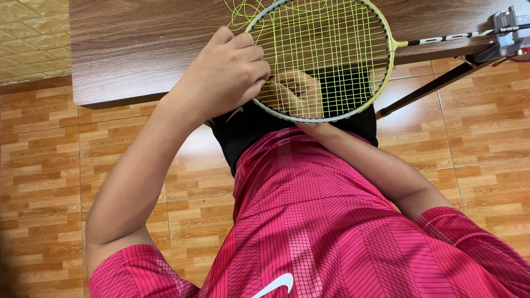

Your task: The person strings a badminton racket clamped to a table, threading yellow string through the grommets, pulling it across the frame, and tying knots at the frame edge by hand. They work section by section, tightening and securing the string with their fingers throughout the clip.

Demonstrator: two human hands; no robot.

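Head camera looks straight down over a pink patterned jersey [331,221] and black shorts [243,132] to a badminton racket [326,58] whose head juts off the edge of a brown wooden table [138,49] and hangs above the person's lap. Nearest the body, the right hand [298,91] sits under the string bed, seen through the mesh; its fingers look curled up against the strings near the lower rim, but whether they pinch a string cannot be told through the grid. Just beside it, the left hand [229,74] rests on top at the left edge of the frame, fingers bunched into a tight, narrow grip on what seems to be a string end at the rim. The yellow-green strings [331,44] already form a full-looking grid of mains and crosses over most of the head, so the weave appears largely in place. Judging from the loose string [240,11] coiled in slack loops past the upper left of the frame, some length is not yet pulled through or tied off, and the lower edge where both hands work looks like the unfinished part. Farther right, the shaft [458,37] runs to a grey clamp device [510,33] at the table's far corner, above tiled floor [486,121].
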